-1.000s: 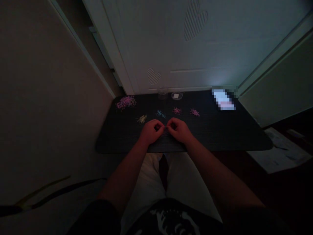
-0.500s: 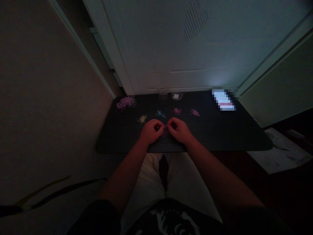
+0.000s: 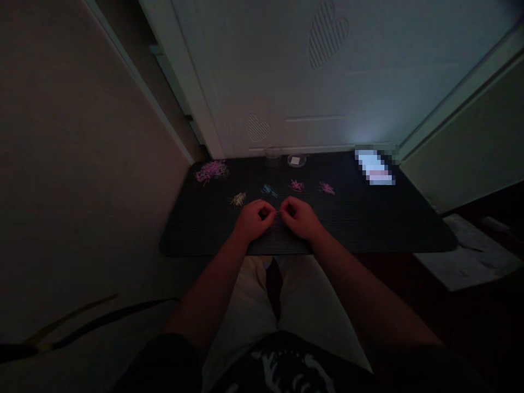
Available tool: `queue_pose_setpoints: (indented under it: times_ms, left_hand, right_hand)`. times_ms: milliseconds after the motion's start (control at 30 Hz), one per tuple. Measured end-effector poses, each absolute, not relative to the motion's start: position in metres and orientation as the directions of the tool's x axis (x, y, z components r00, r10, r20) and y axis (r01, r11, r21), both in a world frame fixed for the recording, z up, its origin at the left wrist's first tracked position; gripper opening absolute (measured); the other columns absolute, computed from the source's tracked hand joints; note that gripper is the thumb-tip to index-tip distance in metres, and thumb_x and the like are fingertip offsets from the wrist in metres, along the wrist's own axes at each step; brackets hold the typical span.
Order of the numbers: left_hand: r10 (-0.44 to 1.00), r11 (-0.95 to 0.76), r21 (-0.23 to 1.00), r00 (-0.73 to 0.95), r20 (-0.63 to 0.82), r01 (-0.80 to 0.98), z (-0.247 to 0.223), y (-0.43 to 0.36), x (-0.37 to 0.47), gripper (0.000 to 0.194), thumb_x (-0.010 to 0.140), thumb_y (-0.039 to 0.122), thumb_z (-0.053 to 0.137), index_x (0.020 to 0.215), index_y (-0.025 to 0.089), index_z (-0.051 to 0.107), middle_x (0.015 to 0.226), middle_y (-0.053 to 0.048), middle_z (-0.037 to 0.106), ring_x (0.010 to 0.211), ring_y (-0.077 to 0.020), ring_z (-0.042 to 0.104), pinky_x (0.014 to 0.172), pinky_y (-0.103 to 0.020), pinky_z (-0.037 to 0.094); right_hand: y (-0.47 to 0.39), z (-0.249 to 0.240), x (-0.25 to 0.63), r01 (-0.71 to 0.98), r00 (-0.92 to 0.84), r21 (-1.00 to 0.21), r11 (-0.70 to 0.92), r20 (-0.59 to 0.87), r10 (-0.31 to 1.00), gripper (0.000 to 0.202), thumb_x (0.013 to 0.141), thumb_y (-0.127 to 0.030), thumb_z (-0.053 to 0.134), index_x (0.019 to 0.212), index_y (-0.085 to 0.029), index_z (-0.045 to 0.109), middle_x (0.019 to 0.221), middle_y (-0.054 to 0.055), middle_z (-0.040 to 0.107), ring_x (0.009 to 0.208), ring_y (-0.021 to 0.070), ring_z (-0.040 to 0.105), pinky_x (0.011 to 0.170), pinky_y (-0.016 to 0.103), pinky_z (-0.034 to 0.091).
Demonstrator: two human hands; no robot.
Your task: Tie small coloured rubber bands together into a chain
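My left hand (image 3: 256, 219) and my right hand (image 3: 299, 218) face each other low over the black table (image 3: 368, 224), fingertips close together. Both are closed in a pinch. Between the fingertips shows a tiny thin piece, too small and dark to name. Faint purplish strands lie on the table just under the hands, partly hidden. Beyond them sit small piles of thin strips: a pale yellow pile (image 3: 238, 198), a blue pile (image 3: 269, 190), a deep pink pile (image 3: 297, 185) and a lighter pink pile (image 3: 326, 188).
A larger mixed pink and purple pile (image 3: 212, 172) lies at the table's back left. Against the white door (image 3: 262, 65) stand a clear round tub (image 3: 273, 155) and a clear lid (image 3: 296, 160) with a white square. A glowing, pixelated screen (image 3: 374, 166) rests at the back right.
Almost nothing differs. Both hands keep their pinch in the same place, and the picture is slightly darker.
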State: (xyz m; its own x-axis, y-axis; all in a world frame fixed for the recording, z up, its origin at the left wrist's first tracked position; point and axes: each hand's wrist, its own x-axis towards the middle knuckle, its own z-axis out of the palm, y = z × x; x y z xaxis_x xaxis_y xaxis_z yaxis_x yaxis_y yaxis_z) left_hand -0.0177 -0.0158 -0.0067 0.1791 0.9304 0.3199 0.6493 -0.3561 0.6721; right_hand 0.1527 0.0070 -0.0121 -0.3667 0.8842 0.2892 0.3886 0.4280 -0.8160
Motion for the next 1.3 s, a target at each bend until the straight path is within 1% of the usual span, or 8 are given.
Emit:
queue_pose_setpoints:
  times_ms: [367,1033,1300]
  left_hand:
    - [0.932,-0.353,0.669,0.182,0.313,0.654,-0.0054,-0.0168,-0.0170,0.010,0.078,0.024,0.056,0.077,0.017,0.063,0.074,-0.001,0.062,0.071,-0.0128,0.056,0.063,-0.025,0.043]
    - [0.931,-0.357,0.666,0.190,0.311,0.655,-0.0065,-0.0160,-0.0174,0.010,0.078,0.023,0.056,0.077,0.017,0.063,0.074,-0.001,0.063,0.071,-0.0129,0.056,0.063,-0.025,0.043]
    - [0.934,-0.348,0.665,0.187,0.303,0.661,-0.0069,-0.0161,-0.0176,0.012,0.079,0.026,0.056,0.078,0.017,0.063,0.075,-0.002,0.063,0.071,-0.0129,0.056,0.063,-0.025,0.043]
  right_hand:
    - [0.0062,-0.0093,0.1524,0.437,-0.380,-0.783,0.442,0.284,0.880,0.003,0.074,-0.018,0.052,0.072,-0.018,0.054,0.064,-0.002,0.054,0.058,0.0106,0.048,0.055,0.023,0.036]
    - [0.0059,-0.0090,0.1522,0.433,-0.385,-0.783,0.447,0.288,0.877,0.003,0.075,-0.018,0.052,0.074,-0.018,0.054,0.064,-0.002,0.053,0.057,0.0105,0.048,0.054,0.022,0.036]
    - [0.0065,-0.0102,0.1524,0.439,-0.382,-0.781,0.443,0.284,0.879,0.002,0.074,-0.018,0.052,0.072,-0.018,0.054,0.064,-0.002,0.053,0.058,0.0105,0.048,0.054,0.023,0.036]
